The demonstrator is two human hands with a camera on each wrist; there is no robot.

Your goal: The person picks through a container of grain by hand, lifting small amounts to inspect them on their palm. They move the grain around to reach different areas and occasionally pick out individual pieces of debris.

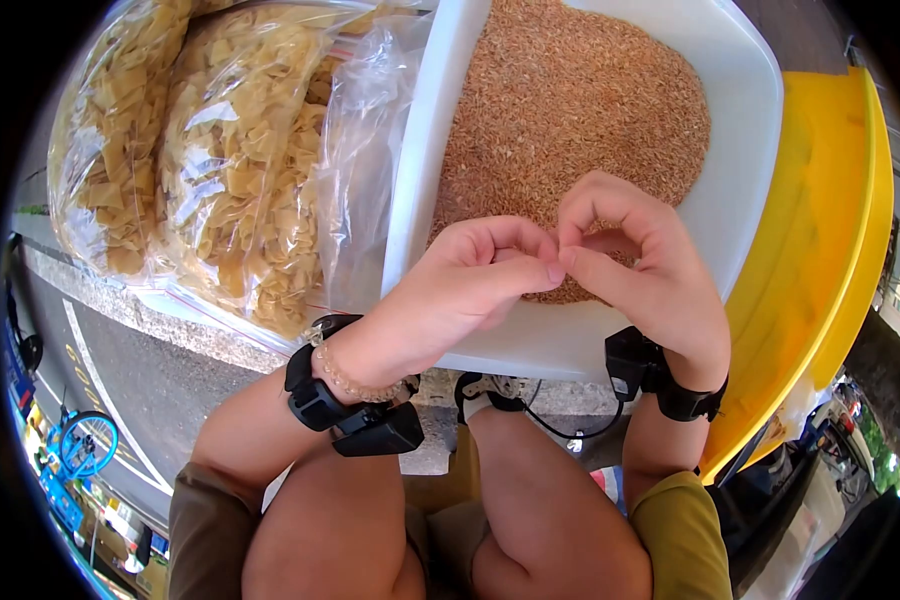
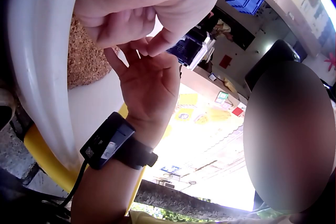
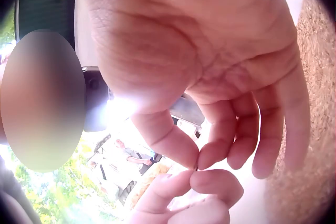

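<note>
At the far left a blue bicycle wheel (image 1: 87, 445) stands near a grey road (image 1: 120, 345) marked with a white line. Next comes a clear bag (image 1: 120, 150) of flat, pale yellow pieces, and touching it on the right is a second, filled bag (image 1: 235, 170) of the same. A thin, flat clear bag (image 1: 370, 130) lies between that one and a white tub (image 1: 418, 160). The person's legs are bent below the tub.

The left hand (image 1: 470, 275) is above the near part of the tub, with a dark strap (image 1: 310, 400) and a beaded bracelet (image 1: 342, 378) at its wrist. Its thumb and forefinger are bent together, their tips meeting those of the other hand. At that meeting point the right wrist view shows a tiny dark bit (image 3: 196, 169), pinched by both hands; it is too small to tell what it is.

Under the hands, reddish-brown grain (image 1: 570, 100) lies heaped in the tub. The right hand (image 1: 645, 245) also pinches with thumb and forefinger, its other fingers loosely bent, and a black device (image 1: 635, 365) is strapped to its wrist. At the right, a yellow plastic piece (image 1: 820, 230) with a raised edge runs just beside the tub.
</note>
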